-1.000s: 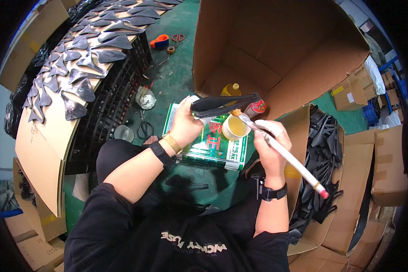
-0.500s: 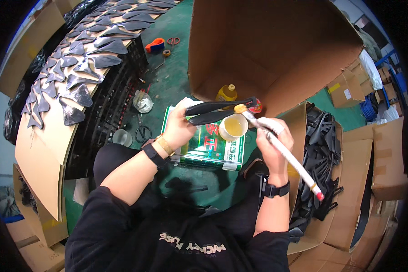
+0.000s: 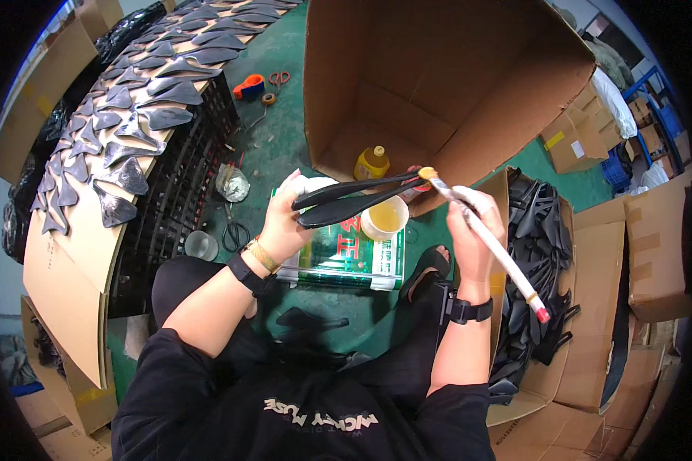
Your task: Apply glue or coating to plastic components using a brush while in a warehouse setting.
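Note:
My left hand [image 3: 282, 220] is closed on a flat black forked piece [image 3: 347, 206], gripping its wide end. The piece's two long arms reach to the right and narrow toward their tips. My right hand [image 3: 475, 230] is closed round a brush [image 3: 509, 267] with a white handle and red end. Its yellowish bristles are at the narrow tips of the piece; whether they touch cannot be made out. Below the piece, a white cup [image 3: 370, 231] of yellow liquid stands on a green tin [image 3: 315, 270], partly hidden by the piece.
A yellow bottle [image 3: 372, 163] stands by the large open carton [image 3: 446, 69] ahead. Several black pieces lie on a cardboard-topped stack of crates [image 3: 69, 276] at left; more fill a box [image 3: 537, 238] at right. Scissors [image 3: 280, 78] and an orange tape dispenser [image 3: 248, 86] lie on the floor.
The brush's bristles have moved right along the forked piece, toward its narrow tips. My left hand with the piece has shifted slightly left and down in the picture; the whole view has shifted a little.

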`<state>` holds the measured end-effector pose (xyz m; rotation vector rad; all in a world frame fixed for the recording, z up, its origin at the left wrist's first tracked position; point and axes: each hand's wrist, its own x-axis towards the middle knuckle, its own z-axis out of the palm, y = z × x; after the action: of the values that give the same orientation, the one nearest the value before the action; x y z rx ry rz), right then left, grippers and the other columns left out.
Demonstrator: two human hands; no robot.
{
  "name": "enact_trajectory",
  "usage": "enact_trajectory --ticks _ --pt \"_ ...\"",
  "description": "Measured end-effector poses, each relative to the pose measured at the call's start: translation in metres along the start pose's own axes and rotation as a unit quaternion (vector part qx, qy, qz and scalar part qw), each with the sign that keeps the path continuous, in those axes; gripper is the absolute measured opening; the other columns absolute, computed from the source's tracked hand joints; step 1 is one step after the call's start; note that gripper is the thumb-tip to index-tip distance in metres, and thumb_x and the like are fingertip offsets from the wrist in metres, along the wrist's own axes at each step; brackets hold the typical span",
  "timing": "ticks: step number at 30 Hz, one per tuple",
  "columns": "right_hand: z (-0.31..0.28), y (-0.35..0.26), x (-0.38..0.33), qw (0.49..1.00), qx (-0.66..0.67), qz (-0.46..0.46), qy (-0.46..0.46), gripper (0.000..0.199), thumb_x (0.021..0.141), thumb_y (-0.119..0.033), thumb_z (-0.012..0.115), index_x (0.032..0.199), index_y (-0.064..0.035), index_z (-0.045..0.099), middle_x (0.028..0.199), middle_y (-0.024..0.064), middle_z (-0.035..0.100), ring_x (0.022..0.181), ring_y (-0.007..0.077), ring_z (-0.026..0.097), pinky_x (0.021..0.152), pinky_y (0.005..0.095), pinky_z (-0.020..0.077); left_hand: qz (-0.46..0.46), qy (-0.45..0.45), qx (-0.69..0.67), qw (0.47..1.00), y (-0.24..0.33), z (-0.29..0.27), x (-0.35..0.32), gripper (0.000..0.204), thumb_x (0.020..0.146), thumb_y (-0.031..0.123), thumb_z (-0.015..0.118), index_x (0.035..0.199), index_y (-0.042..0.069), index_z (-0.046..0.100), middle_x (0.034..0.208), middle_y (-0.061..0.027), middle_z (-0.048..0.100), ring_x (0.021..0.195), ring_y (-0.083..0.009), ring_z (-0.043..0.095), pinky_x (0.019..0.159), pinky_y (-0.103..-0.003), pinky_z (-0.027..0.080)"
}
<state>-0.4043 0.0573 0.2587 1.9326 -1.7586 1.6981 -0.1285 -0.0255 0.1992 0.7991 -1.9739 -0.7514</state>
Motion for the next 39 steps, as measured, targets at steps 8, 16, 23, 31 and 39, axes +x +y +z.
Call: enact_trajectory --ticks 8,16,23,31,39 --pt "-0.008 0.014 -0.005 0.916 0.250 0.303 0.080 0.021 0.089 -0.006 0.058 0.108 0.0043 0.059 0.094 0.0106 0.063 0.082 0.0158 0.062 0.073 0.0253 0.0512 -0.106 0.063 -0.156 0.980 0.003 0.000 -0.006 0.035 0.076 -0.011 0.057 0.108 0.001 0.062 0.102 -0.0055 0.067 0.099 -0.0148 0.061 0.100 -0.032 0.039" --pt "0.023 0.008 -0.022 0.866 0.355 0.349 -0.054 0.022 0.088 -0.006 0.058 0.108 0.0020 0.060 0.095 0.0115 0.066 0.080 0.0178 0.065 0.071 0.0273 0.0528 -0.226 0.078 -0.294 0.925 0.009 0.004 0.005 0.032 0.077 -0.003 0.070 0.106 0.001 0.057 0.101 -0.0035 0.064 0.091 -0.0123 0.060 0.084 -0.027 0.048" --pt "0.069 -0.008 -0.038 0.848 0.333 0.392 -0.126 0.028 0.090 -0.019 0.062 0.111 -0.0010 0.061 0.100 0.0091 0.066 0.081 0.0125 0.062 0.067 0.0237 0.0496 -0.320 0.164 -0.481 0.799 0.016 0.021 0.011 0.030 0.081 0.007 0.070 0.108 0.000 0.059 0.105 -0.0052 0.064 0.093 -0.0127 0.059 0.086 -0.029 0.046" --pt "0.090 -0.017 -0.041 0.777 0.463 0.423 -0.051 0.015 0.082 -0.017 0.071 0.084 -0.0097 0.058 0.071 -0.0038 0.053 0.063 0.0056 0.046 0.058 0.0205 0.0375 -0.323 0.041 -0.518 0.791 0.034 0.036 0.012 0.032 0.081 0.011 0.070 0.109 0.001 0.058 0.105 -0.0061 0.065 0.095 -0.0137 0.060 0.086 -0.029 0.047" --pt "0.086 0.012 -0.044 0.744 0.415 0.518 0.079 0.025 0.077 -0.024 0.074 0.089 -0.0095 0.058 0.076 -0.0032 0.056 0.060 0.0055 0.046 0.054 0.0197 0.0372 -0.178 0.079 0.040 0.980 0.013 0.036 0.003 0.101 0.063 0.023 0.085 0.144 0.012 0.025 0.140 -0.0187 0.034 0.131 -0.0340 0.032 0.106 -0.044 0.029"
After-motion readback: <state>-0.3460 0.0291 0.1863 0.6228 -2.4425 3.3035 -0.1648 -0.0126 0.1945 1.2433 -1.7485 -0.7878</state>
